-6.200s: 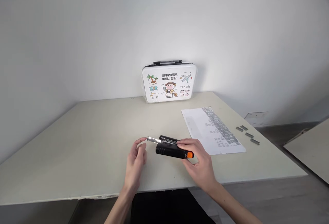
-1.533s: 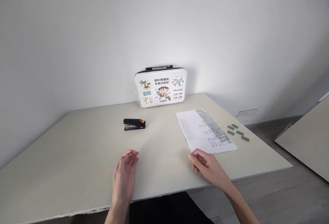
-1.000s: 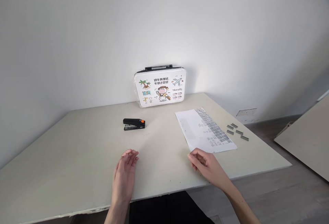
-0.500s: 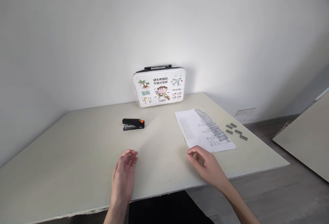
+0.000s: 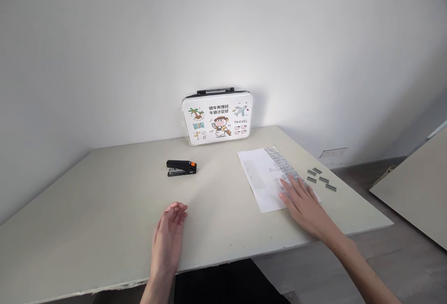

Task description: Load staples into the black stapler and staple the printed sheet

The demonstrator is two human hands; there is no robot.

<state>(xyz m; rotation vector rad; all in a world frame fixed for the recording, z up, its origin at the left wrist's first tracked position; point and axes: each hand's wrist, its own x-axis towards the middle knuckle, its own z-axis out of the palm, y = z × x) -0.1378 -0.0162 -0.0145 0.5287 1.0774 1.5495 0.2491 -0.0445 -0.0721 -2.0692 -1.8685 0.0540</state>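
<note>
My right hand (image 5: 305, 201) is over the lower right part of a printed sheet of paper (image 5: 256, 169), fingers spread and holding nothing. It hides some of the print there; whether it presses on the sheet I cannot tell. Near the table's front edge, my left hand (image 5: 170, 232) rests on its side, palm inward, fingers loosely bent and nothing in them. Beyond it lies a black stapler (image 5: 181, 167) with an orange patch, untouched. Several strips of staples (image 5: 323, 179) are scattered to the right of the sheet.
A white case (image 5: 218, 120) with cartoon prints and a black handle stands upright at the back, near the wall. The pale table (image 5: 115, 211) has its right edge just past the staple strips. Another pale panel (image 5: 415, 183) is at far right.
My right hand has moved right, from the sheet's front edge onto its printed part, and its curled fingers have spread. The left hand has stayed put.
</note>
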